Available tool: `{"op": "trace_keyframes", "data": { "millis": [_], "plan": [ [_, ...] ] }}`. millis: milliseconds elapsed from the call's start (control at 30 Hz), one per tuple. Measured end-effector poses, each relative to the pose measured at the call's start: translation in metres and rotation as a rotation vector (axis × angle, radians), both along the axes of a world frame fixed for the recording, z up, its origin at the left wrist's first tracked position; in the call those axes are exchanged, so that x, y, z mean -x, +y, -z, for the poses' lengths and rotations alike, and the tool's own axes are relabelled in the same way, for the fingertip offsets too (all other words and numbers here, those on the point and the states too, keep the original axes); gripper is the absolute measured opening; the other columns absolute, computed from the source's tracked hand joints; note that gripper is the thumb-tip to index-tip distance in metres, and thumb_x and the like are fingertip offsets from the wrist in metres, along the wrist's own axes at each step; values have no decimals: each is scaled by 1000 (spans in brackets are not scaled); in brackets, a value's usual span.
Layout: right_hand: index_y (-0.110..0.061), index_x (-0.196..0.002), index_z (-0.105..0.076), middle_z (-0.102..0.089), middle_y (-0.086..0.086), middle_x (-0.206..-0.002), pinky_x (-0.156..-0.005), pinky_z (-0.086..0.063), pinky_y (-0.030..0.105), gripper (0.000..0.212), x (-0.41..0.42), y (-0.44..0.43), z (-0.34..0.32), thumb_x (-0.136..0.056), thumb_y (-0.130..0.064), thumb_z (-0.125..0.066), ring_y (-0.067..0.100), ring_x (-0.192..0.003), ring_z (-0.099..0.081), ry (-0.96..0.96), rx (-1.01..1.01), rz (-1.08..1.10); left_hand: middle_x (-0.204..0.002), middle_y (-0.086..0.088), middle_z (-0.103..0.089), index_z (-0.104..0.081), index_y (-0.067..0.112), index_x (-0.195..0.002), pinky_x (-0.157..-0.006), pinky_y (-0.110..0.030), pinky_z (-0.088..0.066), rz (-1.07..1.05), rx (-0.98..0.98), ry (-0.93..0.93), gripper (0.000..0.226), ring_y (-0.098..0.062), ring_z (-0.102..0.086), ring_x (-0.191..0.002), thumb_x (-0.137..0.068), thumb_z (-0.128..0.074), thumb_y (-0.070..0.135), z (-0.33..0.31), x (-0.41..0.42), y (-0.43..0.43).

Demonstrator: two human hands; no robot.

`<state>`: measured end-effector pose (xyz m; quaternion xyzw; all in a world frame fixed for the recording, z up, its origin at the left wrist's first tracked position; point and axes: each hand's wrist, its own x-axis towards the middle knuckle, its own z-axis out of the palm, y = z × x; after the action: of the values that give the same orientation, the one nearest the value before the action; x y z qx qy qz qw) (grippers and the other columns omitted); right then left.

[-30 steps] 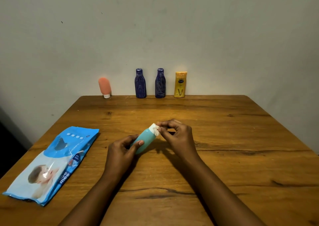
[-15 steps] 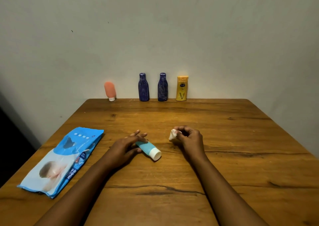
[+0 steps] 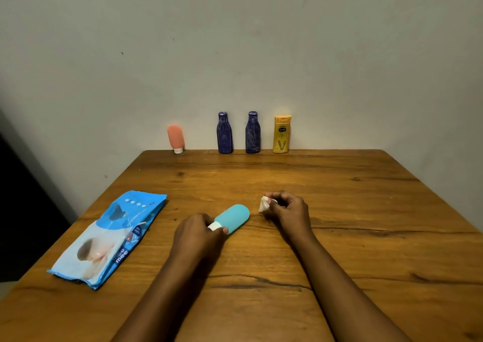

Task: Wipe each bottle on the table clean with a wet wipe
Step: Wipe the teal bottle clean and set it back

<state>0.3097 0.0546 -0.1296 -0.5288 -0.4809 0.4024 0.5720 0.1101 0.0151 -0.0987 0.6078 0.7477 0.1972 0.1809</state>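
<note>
1. The teal bottle [image 3: 234, 217] lies on its side at the near middle of the counter [image 3: 366, 250]. My left hand [image 3: 198, 234] has its fingers clamped round the white cap end.
2. My right hand [image 3: 287, 211] sits just beside the bottle's rounded end, not touching it, with its fingers pinched on the bunched wet wipe [image 3: 264, 204].
3. To wipe well, I'd hold the cap firmly, turn the bottle and draw the wipe along its whole body.
4. The wipes pack [image 3: 112, 237] lies to the left. The pink tube [image 3: 176, 139], left blue bottle [image 3: 224, 132], right blue bottle [image 3: 253, 132] and yellow bottle [image 3: 281, 134] stand along the far edge, well apart from the hands. Nothing blocks my hands.
</note>
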Motion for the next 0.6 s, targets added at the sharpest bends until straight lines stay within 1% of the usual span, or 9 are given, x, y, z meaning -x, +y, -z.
{"op": "trace_keyframes", "data": {
  "millis": [33, 100, 200, 233, 333, 400, 467, 600],
  "plan": [
    [-22, -84, -70, -70, 0, -86, -70, -59, 43, 13, -1, 0, 0, -84, -10, -68, 16, -80, -68, 4, 0, -1, -93, 1, -69, -69, 19, -113, -59, -26, -43, 1, 16, 27, 39, -13, -62, -85, -82, -75, 42, -2, 0, 1],
    [-20, -87, -71, -70, 1, -87, -71, -59, 43, 11, -2, 0, 1, -84, -10, -68, 16, -80, -67, 9, 1, -5, -102, 0, -71, -69, 19, -115, -67, -26, -49, 40, 47, 98, 42, -13, -63, -90, -80, -78, 39, -7, 3, 4],
    [-18, -89, -71, -70, 2, -89, -72, -59, 43, 10, -3, 2, 2, -84, -11, -68, 17, -84, -67, 27, 10, -23, -108, 1, -71, -69, 21, -117, -76, -27, -50, 95, 58, 170, 47, -13, -62, -95, -74, -83, 35, -14, 11, 2],
    [-18, -89, -72, -70, 3, -90, -72, -59, 44, 10, -3, 3, 3, -84, -11, -68, 19, -86, -67, 41, 14, -26, -107, 1, -71, -70, 21, -117, -77, -27, -50, 112, 53, 181, 48, -13, -62, -96, -73, -84, 33, -14, 13, 1],
    [-18, -90, -71, -70, 6, -95, -72, -59, 44, 11, -3, 4, 3, -85, -10, -66, 22, -91, -66, 87, 28, -34, -107, 4, -71, -70, 24, -115, -74, -23, -47, 155, 42, 198, 46, -8, -59, -90, -72, -85, 28, -17, 18, -1],
    [-19, -91, -71, -69, 5, -97, -72, -59, 44, 12, -4, 5, 3, -85, -9, -66, 21, -93, -65, 107, 36, -44, -107, 7, -71, -70, 27, -112, -75, -22, -48, 169, 22, 181, 44, -6, -59, -88, -71, -86, 26, -17, 23, 0],
    [-19, -91, -71, -69, 5, -97, -73, -59, 43, 13, -4, 5, 3, -85, -9, -65, 21, -93, -65, 115, 37, -47, -104, 9, -71, -69, 29, -106, -74, -24, -51, 162, -4, 120, 41, -4, -61, -89, -69, -88, 27, -14, 28, 1],
    [-18, -90, -70, -70, 5, -95, -73, -59, 42, 12, -4, 7, 3, -86, -8, -65, 21, -91, -66, 147, 44, -47, -97, 13, -70, -68, 30, -102, -67, -21, -51, 113, -94, -5, 40, 2, -62, -84, -68, -88, 30, -2, 34, 2]
  ]
}}
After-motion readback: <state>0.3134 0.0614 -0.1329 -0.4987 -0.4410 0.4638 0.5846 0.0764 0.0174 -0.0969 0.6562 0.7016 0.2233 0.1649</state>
